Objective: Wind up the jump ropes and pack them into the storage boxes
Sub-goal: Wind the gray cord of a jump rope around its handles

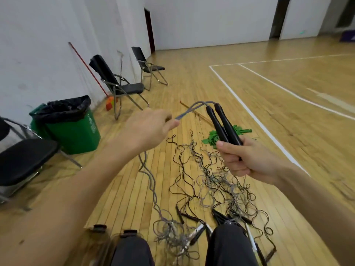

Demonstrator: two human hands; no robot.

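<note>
My right hand grips the two black handles of one jump rope, held together and pointing up and away. Its grey cord arcs from the handle tops to my left hand, which pinches the doubled cord. Below my left hand the cord hangs to the floor. A tangle of black and grey jump ropes with several handles lies on the wooden floor in front of my knees. Two clear storage boxes with dark latches stand at the bottom left, partly hidden by my left arm.
A green bin with a black liner stands at left. Folding chairs line the wall, one more at the far left. A green mop head lies on the floor behind my right hand. White court lines cross the floor at right.
</note>
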